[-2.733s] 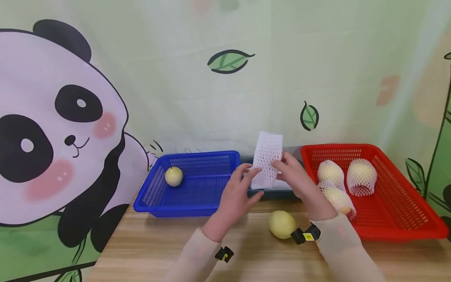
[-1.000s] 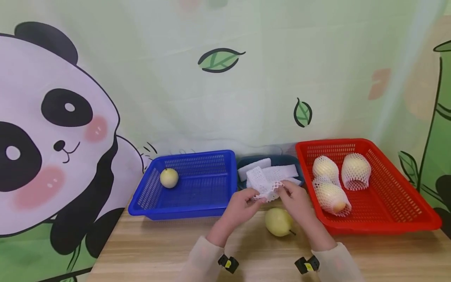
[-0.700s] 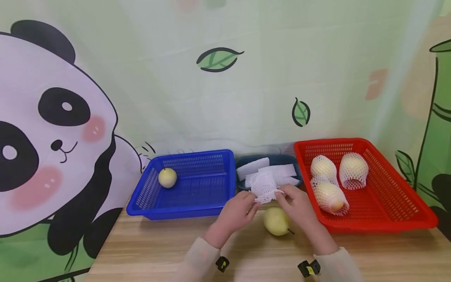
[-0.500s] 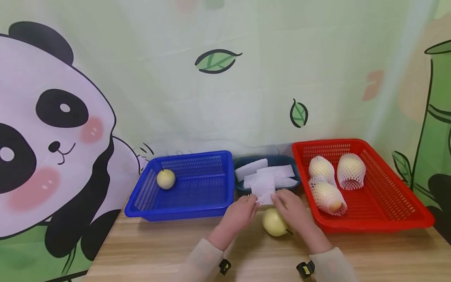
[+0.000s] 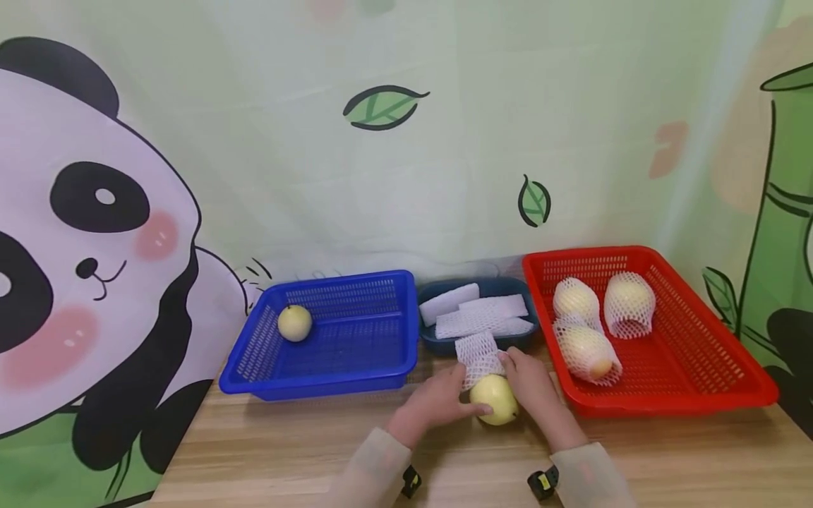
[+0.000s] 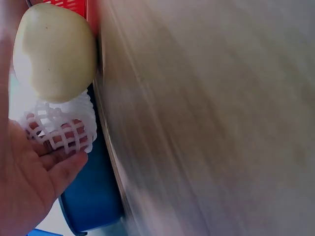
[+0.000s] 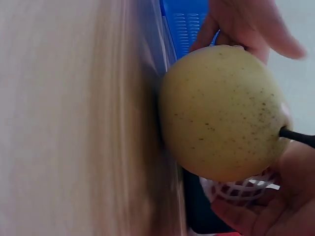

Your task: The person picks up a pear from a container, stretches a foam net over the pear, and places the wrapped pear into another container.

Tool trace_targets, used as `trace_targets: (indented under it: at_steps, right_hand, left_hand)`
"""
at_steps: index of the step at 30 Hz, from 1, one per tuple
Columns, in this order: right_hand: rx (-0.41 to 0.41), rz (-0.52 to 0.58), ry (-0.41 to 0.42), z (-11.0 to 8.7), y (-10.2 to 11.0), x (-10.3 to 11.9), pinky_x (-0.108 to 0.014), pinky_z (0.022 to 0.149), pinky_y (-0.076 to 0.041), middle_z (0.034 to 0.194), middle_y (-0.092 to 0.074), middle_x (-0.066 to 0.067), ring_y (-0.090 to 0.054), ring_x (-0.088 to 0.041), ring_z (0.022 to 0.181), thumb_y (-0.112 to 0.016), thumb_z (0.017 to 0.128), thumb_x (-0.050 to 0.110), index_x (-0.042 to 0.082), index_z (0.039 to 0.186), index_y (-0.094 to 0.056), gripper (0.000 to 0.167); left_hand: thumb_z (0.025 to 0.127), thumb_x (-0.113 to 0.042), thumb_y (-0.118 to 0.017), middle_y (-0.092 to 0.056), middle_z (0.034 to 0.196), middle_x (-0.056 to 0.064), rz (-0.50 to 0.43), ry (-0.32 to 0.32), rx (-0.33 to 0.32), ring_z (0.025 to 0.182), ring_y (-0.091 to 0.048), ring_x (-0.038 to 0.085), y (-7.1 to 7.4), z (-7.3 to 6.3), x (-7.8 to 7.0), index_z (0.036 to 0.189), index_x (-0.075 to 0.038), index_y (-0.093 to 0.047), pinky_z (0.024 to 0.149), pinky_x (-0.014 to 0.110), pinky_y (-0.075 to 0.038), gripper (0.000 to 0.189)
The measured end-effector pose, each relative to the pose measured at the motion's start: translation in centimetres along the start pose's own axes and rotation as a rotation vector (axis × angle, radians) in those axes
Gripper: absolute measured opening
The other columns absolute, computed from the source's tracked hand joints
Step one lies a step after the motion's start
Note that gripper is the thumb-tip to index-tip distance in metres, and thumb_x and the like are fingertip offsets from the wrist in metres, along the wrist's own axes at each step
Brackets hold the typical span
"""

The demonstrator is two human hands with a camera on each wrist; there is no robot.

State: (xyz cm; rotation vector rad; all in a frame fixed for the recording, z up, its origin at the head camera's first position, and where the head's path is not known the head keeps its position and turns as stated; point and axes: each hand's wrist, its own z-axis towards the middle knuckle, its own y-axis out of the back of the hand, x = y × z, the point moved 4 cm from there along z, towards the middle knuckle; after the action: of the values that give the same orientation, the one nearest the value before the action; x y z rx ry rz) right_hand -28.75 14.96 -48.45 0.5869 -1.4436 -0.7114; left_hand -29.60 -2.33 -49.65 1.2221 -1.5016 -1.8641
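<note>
A pale yellow pear (image 5: pixel 494 400) rests on the table between the hands, its dark stem (image 7: pixel 298 136) pointing to the right hand's wrist. Against its far side is the mouth of a white foam fruit net (image 5: pixel 478 356). My left hand (image 5: pixel 438 398) has its fingers hooked at the net's left edge, where they show through the mesh in the left wrist view; its thumb lies along the pear's left side. The right hand (image 5: pixel 533 384) pinches the net's right edge, beside the pear.
Behind the hands, a dark teal basket (image 5: pixel 438 346) holds several flat foam nets (image 5: pixel 479 317). A blue basket (image 5: pixel 317 388) at left has one bare pear (image 5: pixel 295 323). At right, a red basket (image 5: pixel 699 402) holds 3 netted pears (image 5: pixel 629 303).
The net was held up over the teal basket, then lowered and its mouth gathered. Both hands have since brought it down against the pear, and the left thumb has spread onto the fruit.
</note>
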Motion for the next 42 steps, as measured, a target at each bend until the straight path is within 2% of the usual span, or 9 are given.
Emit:
trace_targets:
  at_steps: [5,10,13,17,24,27,31,36,42]
  right_hand:
    - [0.054,0.045,-0.081,-0.2,-0.3,-0.7,-0.028,0.065,-0.04,0.077,-0.049,-0.009,-0.051,-0.022,0.075,-0.047,0.108,0.027,0.006,0.099,-0.056,0.025]
    - [0.06,0.028,-0.095,-0.4,0.0,-0.6,-0.03,0.065,-0.04,0.078,-0.052,-0.011,-0.051,-0.024,0.076,-0.045,0.108,0.029,0.003,0.102,-0.056,0.028]
    - [0.045,-0.002,-0.093,-0.9,0.0,-0.6,-0.034,0.066,-0.042,0.078,-0.054,-0.013,-0.053,-0.026,0.075,-0.044,0.108,0.028,0.002,0.102,-0.056,0.029]
    - [0.044,0.004,-0.078,-1.5,-0.2,-0.8,-0.042,0.072,-0.049,0.084,-0.06,-0.018,-0.058,-0.031,0.08,-0.043,0.109,0.027,-0.004,0.105,-0.056,0.034]
    - [0.321,0.173,-0.1,-2.2,-0.6,-1.7,-0.031,0.07,-0.046,0.091,-0.059,-0.011,-0.055,-0.022,0.084,-0.063,0.098,0.051,-0.008,0.118,-0.057,0.062]
    - [0.415,0.239,-0.035,-2.2,-0.5,-1.4,-0.028,0.069,-0.047,0.091,-0.063,-0.009,-0.055,-0.019,0.082,-0.076,0.09,0.045,-0.005,0.115,-0.06,0.058]
    - [0.463,0.233,0.009,-2.1,0.0,-1.1,-0.029,0.07,-0.047,0.098,-0.061,-0.012,-0.054,-0.02,0.085,-0.085,0.083,0.033,-0.007,0.12,-0.052,0.064]
    - [0.452,0.2,-0.026,-2.4,-0.1,-1.6,-0.03,0.064,-0.048,0.096,-0.055,-0.013,-0.053,-0.021,0.074,-0.087,0.08,0.033,-0.005,0.119,-0.043,0.071]
    - [0.345,0.255,-0.066,-2.7,-0.3,-2.0,-0.031,0.055,-0.047,0.085,-0.054,-0.01,-0.051,-0.019,0.059,-0.085,0.081,0.041,-0.001,0.112,-0.041,0.068]
  left_hand:
    - [0.076,-0.061,-0.083,-0.063,0.089,0.001,-0.052,0.013,0.012,0.076,-0.058,0.01,-0.2,0.0,-0.1,0.113,-0.009,-0.054,0.067,0.026,-0.051,0.07]
    - [0.081,-0.053,-0.083,-0.064,0.094,0.003,-0.139,0.033,0.014,0.079,-0.058,0.011,0.0,0.0,-0.2,0.115,-0.007,-0.054,0.07,0.027,-0.051,0.064]
    - [0.084,-0.041,-0.083,-0.069,0.106,0.01,-0.206,0.004,-0.015,0.092,-0.066,0.017,0.0,-0.1,-0.2,0.121,-0.004,-0.053,0.082,0.031,-0.056,0.061]
    - [0.088,-0.03,-0.08,-0.07,0.109,0.015,-0.274,-0.024,-0.039,0.097,-0.066,0.02,-0.1,-0.3,0.0,0.12,-0.002,-0.053,0.087,0.035,-0.056,0.051]
    - [0.087,-0.024,-0.082,-0.061,0.096,0.008,-0.357,0.002,0.019,0.086,-0.052,0.014,-0.2,-0.7,0.2,0.106,-0.001,-0.051,0.078,0.032,-0.05,0.044]
    - [0.086,-0.024,-0.083,-0.057,0.095,0.006,-0.361,0.024,0.051,0.086,-0.051,0.014,-0.3,-0.8,0.4,0.106,-0.001,-0.05,0.078,0.031,-0.048,0.046]
    - [0.085,-0.023,-0.084,-0.058,0.095,0.006,-0.356,0.012,0.054,0.086,-0.05,0.014,-0.2,-0.5,0.4,0.108,0.001,-0.051,0.078,0.03,-0.048,0.046]
    - [0.082,-0.02,-0.086,-0.052,0.095,0.003,-0.431,0.032,0.057,0.084,-0.047,0.014,-0.4,-0.4,0.5,0.108,0.001,-0.051,0.076,0.028,-0.044,0.049]
    - [0.08,-0.015,-0.087,-0.053,0.097,0.006,-0.593,0.098,-0.004,0.084,-0.048,0.017,-0.2,-0.5,0.9,0.109,0.004,-0.051,0.076,0.03,-0.045,0.05]
